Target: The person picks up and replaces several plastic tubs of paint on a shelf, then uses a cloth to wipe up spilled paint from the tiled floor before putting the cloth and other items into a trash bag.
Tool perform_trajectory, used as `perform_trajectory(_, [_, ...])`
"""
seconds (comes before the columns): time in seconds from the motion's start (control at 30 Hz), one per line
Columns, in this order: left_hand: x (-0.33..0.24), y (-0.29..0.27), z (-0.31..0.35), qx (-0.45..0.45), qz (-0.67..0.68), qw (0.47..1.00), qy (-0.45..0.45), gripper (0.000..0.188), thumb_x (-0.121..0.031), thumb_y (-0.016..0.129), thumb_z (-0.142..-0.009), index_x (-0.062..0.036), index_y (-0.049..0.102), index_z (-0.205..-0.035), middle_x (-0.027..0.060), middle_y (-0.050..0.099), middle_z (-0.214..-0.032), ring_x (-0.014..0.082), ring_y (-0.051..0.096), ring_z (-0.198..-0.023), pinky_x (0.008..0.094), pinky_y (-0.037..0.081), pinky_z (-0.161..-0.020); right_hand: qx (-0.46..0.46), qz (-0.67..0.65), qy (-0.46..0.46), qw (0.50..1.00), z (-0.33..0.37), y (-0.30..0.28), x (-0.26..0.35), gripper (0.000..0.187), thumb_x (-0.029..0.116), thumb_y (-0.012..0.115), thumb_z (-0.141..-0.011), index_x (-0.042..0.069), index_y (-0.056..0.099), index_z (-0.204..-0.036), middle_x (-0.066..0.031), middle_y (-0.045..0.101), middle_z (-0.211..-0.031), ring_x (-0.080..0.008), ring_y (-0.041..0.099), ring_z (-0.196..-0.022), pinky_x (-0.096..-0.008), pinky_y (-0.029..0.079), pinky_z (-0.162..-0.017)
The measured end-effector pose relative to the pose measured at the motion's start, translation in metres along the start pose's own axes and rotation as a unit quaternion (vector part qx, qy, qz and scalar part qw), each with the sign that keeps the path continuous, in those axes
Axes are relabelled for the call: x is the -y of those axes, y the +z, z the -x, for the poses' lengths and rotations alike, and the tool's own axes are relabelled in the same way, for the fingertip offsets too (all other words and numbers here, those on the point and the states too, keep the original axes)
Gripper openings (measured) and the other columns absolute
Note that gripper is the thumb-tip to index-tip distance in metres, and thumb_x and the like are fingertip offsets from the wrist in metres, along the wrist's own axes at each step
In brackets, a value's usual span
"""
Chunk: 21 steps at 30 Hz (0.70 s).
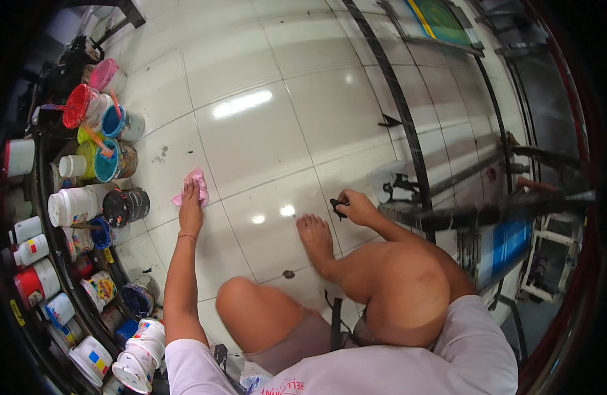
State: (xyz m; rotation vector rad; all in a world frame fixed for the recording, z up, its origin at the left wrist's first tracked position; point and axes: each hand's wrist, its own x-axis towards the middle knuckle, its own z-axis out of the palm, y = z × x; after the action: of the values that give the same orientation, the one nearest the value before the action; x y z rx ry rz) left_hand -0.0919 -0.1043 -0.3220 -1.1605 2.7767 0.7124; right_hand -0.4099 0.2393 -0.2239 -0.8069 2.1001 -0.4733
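I crouch on a white tiled floor [264,131]. My left hand [191,201] presses flat on a pink cloth [196,181] on the floor, fingers spread over it. My right hand [356,205] is closed around a small black object [338,207] held just above the floor, beside my bare foot [315,238]. My knees fill the lower middle of the view.
Several paint tubs and jars [86,197], some open with colours and sticks in them, crowd the left side. A black metal frame [409,138] and a printing machine with a blue panel [507,243] stand at the right. Dark spots mark the tiles.
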Motion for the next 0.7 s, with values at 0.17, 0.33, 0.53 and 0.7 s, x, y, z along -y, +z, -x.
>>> perform_trajectory(0.17, [-0.110, 0.006, -0.045, -0.052, 0.610, 0.767, -0.192, 0.047, -0.034, 0.026, -0.103, -0.0049, 0.041, -0.136, 0.0059, 0.053, -0.120, 0.0148, 0.050, -0.110, 0.0272, 0.040, -0.093, -0.301, 0.003, 0.000, 0.954, -0.121, -0.055, -0.036, 0.033, 0.014, 0.065, -0.080, 0.001, 0.053, -0.108, -0.0185, 0.065, -0.093, -0.0325, 0.064, -0.086, -0.0372, 0.049, -0.076])
perform_trajectory(0.33, [-0.138, 0.059, -0.055, -0.011, 0.082, 0.967, 0.240, 0.039, -0.009, 0.045, -0.087, -0.0040, 0.052, -0.125, 0.0157, 0.052, -0.130, 0.0289, 0.046, -0.124, 0.0391, 0.036, -0.105, -0.297, 0.051, 0.029, 0.953, -0.217, -0.092, -0.036, 0.024, 0.014, 0.063, -0.080, -0.002, 0.059, -0.097, -0.0195, 0.064, -0.091, -0.0356, 0.063, -0.088, -0.0415, 0.047, -0.079])
perform_trajectory(0.53, [-0.040, -0.149, -0.053, 0.109, 0.066, 0.991, 0.040, 0.033, -0.006, 0.053, -0.081, -0.0053, 0.059, -0.114, 0.0170, 0.064, -0.102, 0.0357, 0.062, -0.088, 0.0421, 0.050, -0.078, -0.270, 0.080, 0.034, 0.959, -0.244, -0.081, 0.000, 0.016, 0.012, 0.067, -0.077, -0.002, 0.061, -0.083, -0.0168, 0.062, -0.083, -0.0333, 0.060, -0.081, -0.0415, 0.046, -0.074])
perform_trajectory(0.7, [-0.008, -0.191, -0.028, -0.009, 0.114, 0.986, -0.123, 0.035, 0.002, 0.052, -0.077, -0.0014, 0.060, -0.111, 0.0196, 0.063, -0.101, 0.0389, 0.061, -0.088, 0.0421, 0.050, -0.076, -0.251, 0.114, 0.019, 0.961, -0.266, -0.090, 0.016, 0.015, 0.009, 0.067, -0.076, -0.002, 0.060, -0.083, -0.0173, 0.061, -0.083, -0.0338, 0.060, -0.080, -0.0419, 0.045, -0.073])
